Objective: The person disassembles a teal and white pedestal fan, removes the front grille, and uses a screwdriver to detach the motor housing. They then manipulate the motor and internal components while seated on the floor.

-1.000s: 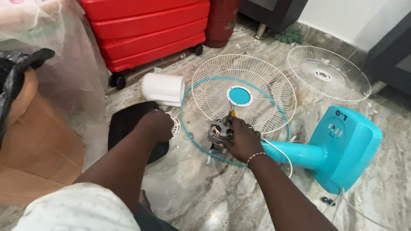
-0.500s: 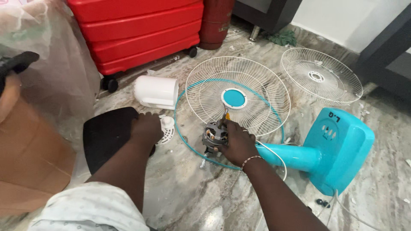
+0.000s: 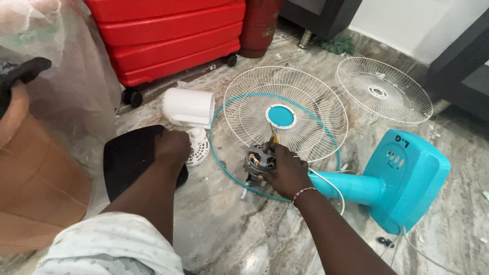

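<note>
My right hand (image 3: pixel 286 172) is closed around a screwdriver (image 3: pixel 273 135) with a yellow handle, and its palm rests on a bare grey fan motor (image 3: pixel 256 161) on the floor. The motor sits at the end of the teal fan neck (image 3: pixel 351 186), inside a thin teal ring (image 3: pixel 220 160). My left hand (image 3: pixel 172 147) is curled into a fist on the edge of a small white vented cover (image 3: pixel 200 148), next to a flat black object (image 3: pixel 130 159). A white wire fan grille (image 3: pixel 310 97) with a teal centre cap (image 3: pixel 281 116) lies just behind the motor.
The teal fan body (image 3: pixel 410 175) lies at the right, and a second white grille (image 3: pixel 384 91) lies behind it. A white cylindrical housing (image 3: pixel 189 107), a red wheeled suitcase (image 3: pixel 173 40) and a red cylinder (image 3: pixel 260 23) stand at the back. A brown pot (image 3: pixel 30 183) stands at the left.
The view has shifted a little. Both hands stay where they were, the right on the motor with the screwdriver, the left at the white vented cover.
</note>
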